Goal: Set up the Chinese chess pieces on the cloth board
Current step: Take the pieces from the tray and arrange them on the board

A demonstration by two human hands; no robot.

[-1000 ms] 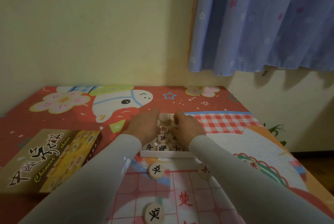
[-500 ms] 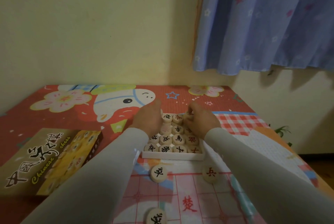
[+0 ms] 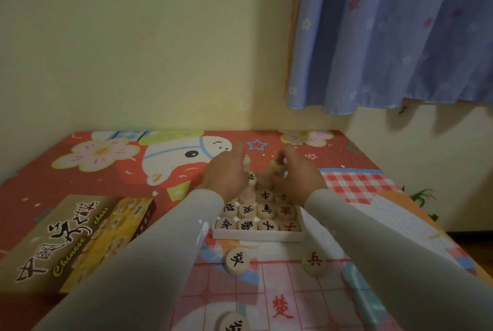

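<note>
A white tray [image 3: 257, 236] holds several round wooden chess pieces [image 3: 265, 209] marked in black and red. Both hands hover over its far end. My left hand [image 3: 226, 174] pinches a pale piece [image 3: 246, 161] between thumb and fingers above the tray. My right hand [image 3: 297, 178] holds a piece with a red mark [image 3: 277, 164], lifted and tilted. On the pink cloth board [image 3: 293, 301] near me lie a black-marked piece [image 3: 237, 261], a red-marked piece [image 3: 314, 262] and another black-marked piece [image 3: 234, 322] at the bottom edge.
The chess set's box lid [image 3: 77, 240], printed "Chinese chess", lies to the left on the red cartoon-patterned mat [image 3: 112, 178]. A yellow wall stands behind, a blue curtain [image 3: 394, 31] hangs at the upper right, and a small green plant [image 3: 424, 197] sits beyond the mat's right edge.
Both hands have risen from among the pieces at the tray's far end, each lifting a piece. The view has tilted so the tray sits closer.
</note>
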